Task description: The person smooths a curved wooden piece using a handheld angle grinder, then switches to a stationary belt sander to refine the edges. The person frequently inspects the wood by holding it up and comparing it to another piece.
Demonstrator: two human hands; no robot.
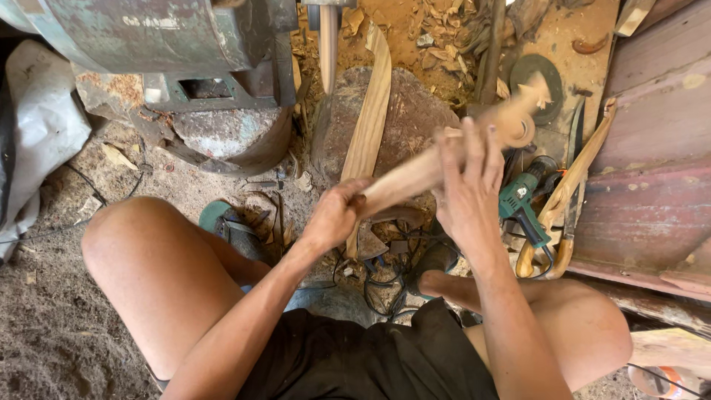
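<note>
- The dirt floor [67, 333] carries everything here, strewn with sawdust and wood chips; a heavy grey-green machine [148, 37] stands at its top-left corner, a stone block [415, 111] near the top middle.
- The carved wooden piece [437, 159], pale, long and curved, is held in the air above the person's knees, slanting up toward the top right; its far, shaped end is blurred.
- The left hand [333, 215] is clamped round the lower end of the piece. Judged from this, it serves as the anchor, so a firm, steady hold there should keep the work from twisting.
- The right hand [466, 185] lies over the upper part with fingers spread along the wood; whether they grip or only rub, I cannot tell. Even, long passes along the grain would likely suit best.
- A flat curved plank [370, 111] leans on the stone block just behind the hands.
- A green power drill [522, 204] lies on the floor right of the hands, beside curved wooden handles [574, 174]; its cord is worth keeping clear of.
</note>
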